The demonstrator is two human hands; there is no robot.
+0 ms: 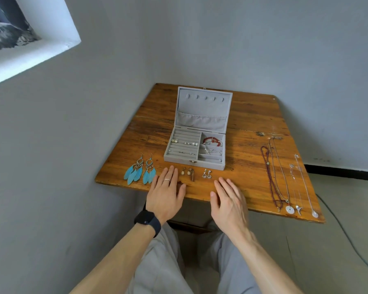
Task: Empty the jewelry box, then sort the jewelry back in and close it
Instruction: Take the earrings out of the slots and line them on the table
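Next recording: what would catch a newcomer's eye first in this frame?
The open grey jewelry box sits in the middle, lid up, with rings and a red bracelet inside. The turquoise feather earrings to its front left are the brightest colour on the wooden table, and necklaces lie stretched out along the right side. The left hand and right hand are spread open at the near edge.

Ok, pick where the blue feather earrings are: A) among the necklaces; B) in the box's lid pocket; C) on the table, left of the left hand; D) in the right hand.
C: the blue feather earrings lie on the table just left of the left hand, outside the jewelry box.
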